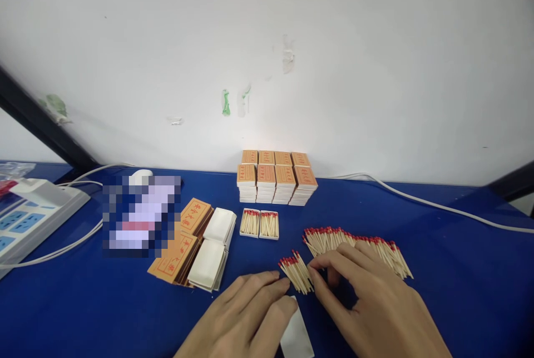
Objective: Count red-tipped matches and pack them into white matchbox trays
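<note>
Head view: small match pile (297, 273) lies between left fingers (272, 276), loosely curled, and right fingers (329, 260), narrowly parted.

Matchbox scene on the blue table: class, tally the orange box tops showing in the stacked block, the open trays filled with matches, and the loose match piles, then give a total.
Orange box tops: 8
Filled trays: 2
Loose match piles: 2
Total: 12

This looks like a small workshop, with a blue tabletop (467, 297) against a white wall (375, 68) (torn scraps (226, 103) cling to it), neatly stacked matchboxes (275, 176) at the far side and a power strip (58, 216) at left.
</note>
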The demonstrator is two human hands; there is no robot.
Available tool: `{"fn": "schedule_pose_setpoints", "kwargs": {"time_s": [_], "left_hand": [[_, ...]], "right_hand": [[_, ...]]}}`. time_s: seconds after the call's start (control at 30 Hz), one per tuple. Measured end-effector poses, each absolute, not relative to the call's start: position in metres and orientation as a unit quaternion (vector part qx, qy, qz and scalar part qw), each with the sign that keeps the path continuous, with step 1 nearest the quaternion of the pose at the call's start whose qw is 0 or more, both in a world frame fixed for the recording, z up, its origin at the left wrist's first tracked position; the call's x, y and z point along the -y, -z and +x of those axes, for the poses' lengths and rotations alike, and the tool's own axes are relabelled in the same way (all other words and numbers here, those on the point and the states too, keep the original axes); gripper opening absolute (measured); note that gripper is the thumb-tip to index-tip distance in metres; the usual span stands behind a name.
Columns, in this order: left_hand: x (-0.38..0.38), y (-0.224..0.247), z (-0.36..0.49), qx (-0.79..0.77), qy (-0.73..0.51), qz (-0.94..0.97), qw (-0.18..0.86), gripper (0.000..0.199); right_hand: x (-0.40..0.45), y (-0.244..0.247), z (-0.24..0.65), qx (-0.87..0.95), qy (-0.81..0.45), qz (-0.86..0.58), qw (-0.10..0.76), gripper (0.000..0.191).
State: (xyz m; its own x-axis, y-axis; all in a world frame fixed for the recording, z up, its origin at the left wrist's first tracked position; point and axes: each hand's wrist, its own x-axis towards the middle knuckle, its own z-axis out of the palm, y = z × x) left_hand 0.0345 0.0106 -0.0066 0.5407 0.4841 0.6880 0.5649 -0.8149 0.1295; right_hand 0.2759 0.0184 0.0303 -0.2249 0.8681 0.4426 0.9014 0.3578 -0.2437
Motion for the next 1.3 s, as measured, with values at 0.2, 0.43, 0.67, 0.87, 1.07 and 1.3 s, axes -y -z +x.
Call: {"fn": "schedule_pose_setpoints", "kwargs": {"time_s": [0.2, 0.43, 0.67, 0.87, 1.07, 1.3], "left_hand": [[-0.01, 0.008, 0.036, 0.301, 0.383, -0.872, 0.043, 0.056], [-0.013, -0.016, 0.031, 0.284, 0.322, -0.901, 0.059, 0.051], [-0.013, -0.027, 0.023, 0.281, 0.298, -0.911, 0.04, 0.051], [-0.013, -0.017, 0.032, 0.292, 0.368, -0.881, 0.057, 0.053], [-0.014, -0.028, 0.028, 0.278, 0.298, -0.911, 0.058, 0.051], [-0.015, -0.027, 0.026, 0.281, 0.318, -0.904, 0.057, 0.053]], "right_hand": [[-0.023, -0.031, 0.277, 0.763, 0.126, -0.568, 0.283, 0.022], [-0.024, -0.028, 0.276, 0.773, 0.145, -0.553, 0.274, 0.029], [-0.022, -0.026, 0.279, 0.781, 0.156, -0.54, 0.271, 0.033], [-0.022, -0.024, 0.281, 0.79, 0.16, -0.534, 0.255, 0.034], [-0.019, -0.02, 0.283, 0.78, 0.095, -0.562, 0.258, 0.03], [-0.017, -0.021, 0.291, 0.787, 0.019, -0.57, 0.235, 0.021]]}}
